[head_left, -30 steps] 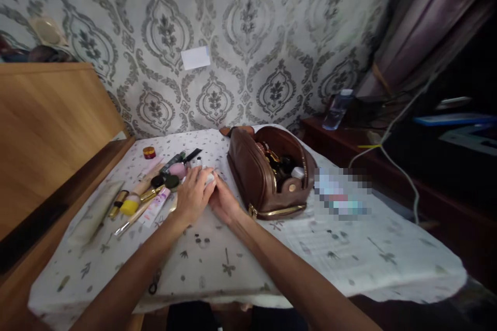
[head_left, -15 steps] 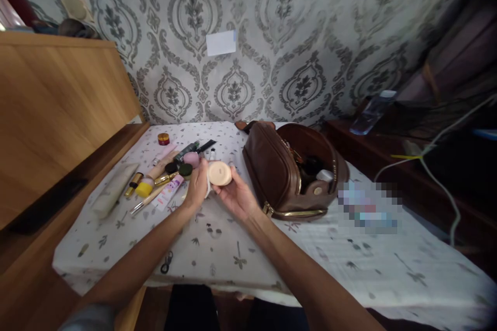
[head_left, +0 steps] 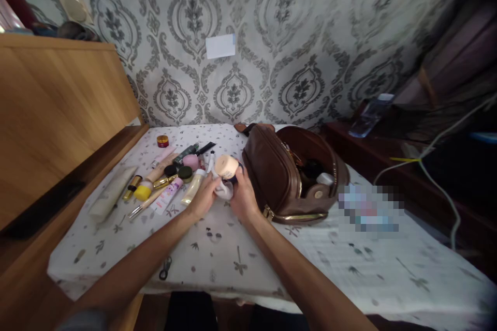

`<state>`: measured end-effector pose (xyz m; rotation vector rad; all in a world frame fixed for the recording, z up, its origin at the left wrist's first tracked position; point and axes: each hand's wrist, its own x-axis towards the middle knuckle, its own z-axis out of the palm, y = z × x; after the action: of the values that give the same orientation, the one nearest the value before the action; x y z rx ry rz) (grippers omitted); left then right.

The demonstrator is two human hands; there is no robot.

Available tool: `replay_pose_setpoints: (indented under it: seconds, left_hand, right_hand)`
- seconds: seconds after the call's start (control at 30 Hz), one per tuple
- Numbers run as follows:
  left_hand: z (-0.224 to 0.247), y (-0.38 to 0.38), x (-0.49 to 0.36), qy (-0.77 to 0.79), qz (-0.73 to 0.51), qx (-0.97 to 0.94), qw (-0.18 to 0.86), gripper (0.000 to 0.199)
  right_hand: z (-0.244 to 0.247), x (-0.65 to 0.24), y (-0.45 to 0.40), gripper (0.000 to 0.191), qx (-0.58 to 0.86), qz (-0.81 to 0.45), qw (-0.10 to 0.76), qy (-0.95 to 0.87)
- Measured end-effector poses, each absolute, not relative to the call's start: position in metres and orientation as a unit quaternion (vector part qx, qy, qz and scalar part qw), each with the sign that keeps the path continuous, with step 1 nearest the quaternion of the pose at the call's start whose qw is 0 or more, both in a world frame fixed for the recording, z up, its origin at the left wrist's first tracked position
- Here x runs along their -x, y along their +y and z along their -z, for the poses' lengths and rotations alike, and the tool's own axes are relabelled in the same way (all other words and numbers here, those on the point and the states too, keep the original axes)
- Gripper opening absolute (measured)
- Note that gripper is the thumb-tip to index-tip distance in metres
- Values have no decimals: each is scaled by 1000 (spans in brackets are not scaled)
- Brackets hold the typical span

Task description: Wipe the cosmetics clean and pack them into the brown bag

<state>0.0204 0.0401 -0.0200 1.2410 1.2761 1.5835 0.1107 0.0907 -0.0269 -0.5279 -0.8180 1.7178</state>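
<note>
Small round container (head_left: pixel 226 166), beige at one end and dark where the right fingers are lying, is sitting between the two hands, over the middle part of the cloth-covered desk (head_left: pixel 209 269), well in from its left and right edges; contact with the desktop is not showing clearly. Right hand (head_left: pixel 245 199) is gripping the container, its fingers curling around the dark part from the side facing the desk's right edge. Left hand (head_left: pixel 205 197) is pinching a white cloth (head_left: pixel 223 190) (fabric or tissue, cannot tell), which is hanging in a loose bunch just below the container, toward the front edge. Relative position: the container is lying against the right fingertips and just beyond the left ones, toward the back edge. Handling, as judged by eye: the container is looking light and stiff, and its smooth curved wall is probably offering little friction, so a bare fingertip hold is risking a slip or a roll; brittleness is remaining uncertain. Best hold is seeming to be across the sides, thumb opposing fingers at the dark part, leaving the beige end uncovered. The white cloth is looking soft and limp, weighing next to nothing, and any bunched fold is serving as a pinch point. A cream tube (head_left: pixel 193 189) with a white cap is lying just beside the left hand, toward the desk's left edge; an open brown bag (head_left: pixel 267 165) is standing just beside the right hand, toward the right edge
</note>
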Motion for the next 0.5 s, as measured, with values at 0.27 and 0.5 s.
replay_pose_setpoints:
  seconds: [0.27, 0.5]
  left_hand:
    - [16, 35, -6, 611, -478, -626, 82, 11]
    - [8, 28, -4, 652, -339, -669, -109, 24]
  right_hand:
    - [27, -121, 94, 49, 248, -632, 602, -420]
    - [26, -125, 92, 46, 283, -522, 591, -546]
